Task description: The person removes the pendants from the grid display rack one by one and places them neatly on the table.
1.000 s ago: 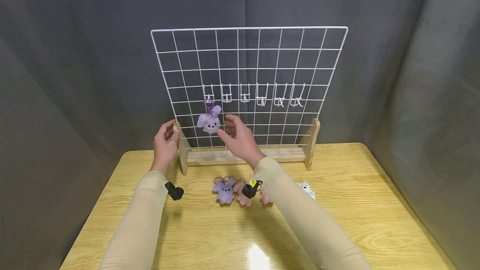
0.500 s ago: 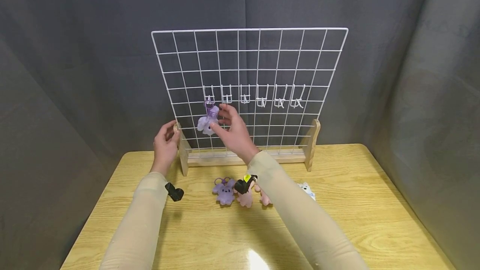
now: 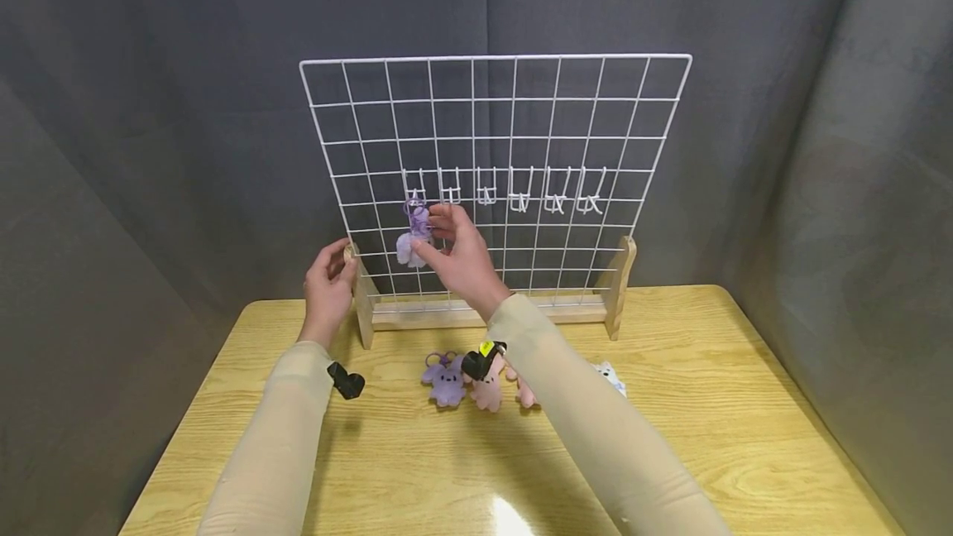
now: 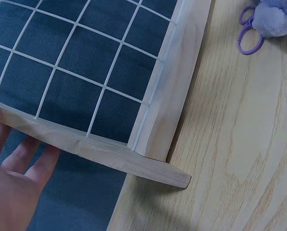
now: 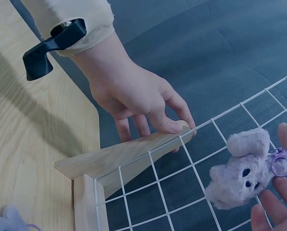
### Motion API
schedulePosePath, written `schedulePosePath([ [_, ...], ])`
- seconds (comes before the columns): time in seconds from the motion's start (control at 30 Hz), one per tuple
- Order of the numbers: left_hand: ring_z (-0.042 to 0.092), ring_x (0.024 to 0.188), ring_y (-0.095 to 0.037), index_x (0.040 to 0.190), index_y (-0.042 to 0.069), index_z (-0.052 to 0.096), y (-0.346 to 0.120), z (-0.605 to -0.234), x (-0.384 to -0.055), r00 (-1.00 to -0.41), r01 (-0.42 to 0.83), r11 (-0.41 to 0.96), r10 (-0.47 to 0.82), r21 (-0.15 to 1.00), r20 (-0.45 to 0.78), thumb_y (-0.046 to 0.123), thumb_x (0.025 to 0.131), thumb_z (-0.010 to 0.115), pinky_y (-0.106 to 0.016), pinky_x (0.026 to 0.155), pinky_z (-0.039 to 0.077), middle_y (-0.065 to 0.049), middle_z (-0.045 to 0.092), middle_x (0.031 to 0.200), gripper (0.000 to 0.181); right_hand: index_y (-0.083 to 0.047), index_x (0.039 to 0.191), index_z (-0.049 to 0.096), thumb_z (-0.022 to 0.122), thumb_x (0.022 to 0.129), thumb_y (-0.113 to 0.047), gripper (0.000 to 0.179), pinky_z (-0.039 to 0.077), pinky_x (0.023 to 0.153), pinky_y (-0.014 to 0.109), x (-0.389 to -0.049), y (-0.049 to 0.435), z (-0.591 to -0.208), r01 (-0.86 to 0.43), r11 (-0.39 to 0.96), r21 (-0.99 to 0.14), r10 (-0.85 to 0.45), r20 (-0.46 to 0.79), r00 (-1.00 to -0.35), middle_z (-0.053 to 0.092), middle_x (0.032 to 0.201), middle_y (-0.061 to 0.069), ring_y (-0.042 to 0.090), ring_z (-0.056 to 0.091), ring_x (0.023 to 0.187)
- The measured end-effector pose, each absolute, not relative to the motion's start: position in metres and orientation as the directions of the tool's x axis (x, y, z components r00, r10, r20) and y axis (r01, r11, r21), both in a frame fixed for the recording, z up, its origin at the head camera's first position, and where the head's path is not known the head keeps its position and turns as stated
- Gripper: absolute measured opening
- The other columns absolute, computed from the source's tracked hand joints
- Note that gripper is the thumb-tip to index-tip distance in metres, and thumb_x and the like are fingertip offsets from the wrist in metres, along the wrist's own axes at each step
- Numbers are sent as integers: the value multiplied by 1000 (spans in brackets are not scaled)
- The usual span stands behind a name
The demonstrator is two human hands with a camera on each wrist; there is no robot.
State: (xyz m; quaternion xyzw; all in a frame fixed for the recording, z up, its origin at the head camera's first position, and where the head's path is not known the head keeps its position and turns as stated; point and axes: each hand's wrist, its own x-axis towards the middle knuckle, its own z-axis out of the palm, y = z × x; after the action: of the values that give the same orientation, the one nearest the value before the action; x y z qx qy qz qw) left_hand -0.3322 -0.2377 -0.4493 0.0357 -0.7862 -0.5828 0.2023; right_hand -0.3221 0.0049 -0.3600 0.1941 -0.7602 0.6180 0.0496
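Observation:
A fluffy purple plush keychain hangs by its purple ring from the leftmost wire hook on a white grid rack. My right hand holds it at its right side, thumb in front; in the right wrist view its dark eyes and one ear show, with fingers around the ring end. My left hand grips the top of the rack's left wooden foot, thumb on one side and fingers on the other.
On the wooden table in front of the rack lie a purple plush keychain, two pink plush toys partly under my right forearm, and a white one. Several other hooks on the grid hold nothing. Grey curtains stand behind.
My right hand has moved left and up to the hanging plush keychain and taken hold of it. The plush has turned, its face now hidden in the head view. My left hand has stayed put.

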Motion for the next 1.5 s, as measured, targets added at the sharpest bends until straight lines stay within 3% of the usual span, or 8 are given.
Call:
schedulePosePath([
  [0.13, 63, 128, -26, 149, 16, 56, -238, -448, -330, -915, 190, 315, -287, 930, 285, 12, 109, 58, -28, 97, 52, -12, 65, 141, 41, -13, 148, 52, 75, 99, -17, 54, 51, 104, 42, -323, 4, -358, -361, 179, -915, -250, 312, -916, 62, 142, 10, 25, 61, 128],
  [0.33, 63, 127, -25, 148, 16, 58, -238, -450, -331, -913, 195, 317, -286, 928, 289, 12, 108, 59, -32, 101, 51, -12, 65, 139, 40, -13, 135, 63, 76, 99, -22, 40, 49, 108, 43, -321, 2, -355, -324, 191, -926, -244, 275, -930, 63, 137, 3, 22, 61, 130],
  [0.6, 63, 126, -24, 148, 18, 58, -239, -450, -332, -917, 176, 321, -290, 931, 273, 15, 109, 60, -25, 95, 50, -11, 65, 139, 40, -10, 151, 49, 70, 102, -15, 53, 55, 101, 40, -322, -1, -352, -351, 138, -926, -257, 309, -916, 66, 137, 12, 29, 62, 127],
  [0.83, 64, 124, -25, 147, 17, 59, -238, -449, -332, -918, 176, 311, -291, 934, 270, 14, 108, 60, -24, 91, 50, -12, 66, 137, 39, -9, 153, 50, 67, 104, -16, 52, 57, 95, 36, -324, -2, -350, -374, 180, -910, -271, 320, -908, 68, 124, 14, 26, 65, 115],
  [1.07, 63, 125, -25, 147, 15, 59, -238, -449, -334, -911, 194, 316, -293, 929, 290, 11, 108, 60, -37, 105, 50, -14, 67, 136, 39, -5, 136, 64, 64, 107, -20, 33, 56, 87, 30, -324, -4, -349, -373, 203, -905, -257, 318, -913, 69, 114, 11, 20, 66, 103],
  [1.2, 63, 126, -26, 147, 15, 59, -238, -449, -334, -911, 193, 313, -295, 930, 289, 11, 108, 60, -38, 105, 51, -14, 66, 137, 39, -3, 128, 67, 65, 106, -20, 28, 56, 92, 32, -323, -5, -349, -378, 218, -900, -250, 322, -913, 67, 120, 13, 23, 67, 107],
  [1.37, 63, 126, -26, 147, 16, 59, -238, -450, -333, -913, 177, 310, -303, 934, 274, 12, 108, 59, -39, 104, 51, -14, 66, 138, 39, -5, 123, 68, 67, 105, -22, 25, 59, 88, 33, -321, -7, -349, -351, 224, -909, -242, 297, -924, 56, 130, 15, 31, 67, 114],
  [1.5, 63, 126, -27, 147, 15, 59, -239, -450, -332, -911, 186, 302, -302, 935, 279, 11, 108, 60, -41, 106, 50, -15, 66, 137, 39, -5, 120, 67, 65, 106, -22, 22, 60, 85, 32, -322, -8, -349, -338, 190, -922, -246, 289, -925, 63, 130, 12, 27, 70, 112],
])
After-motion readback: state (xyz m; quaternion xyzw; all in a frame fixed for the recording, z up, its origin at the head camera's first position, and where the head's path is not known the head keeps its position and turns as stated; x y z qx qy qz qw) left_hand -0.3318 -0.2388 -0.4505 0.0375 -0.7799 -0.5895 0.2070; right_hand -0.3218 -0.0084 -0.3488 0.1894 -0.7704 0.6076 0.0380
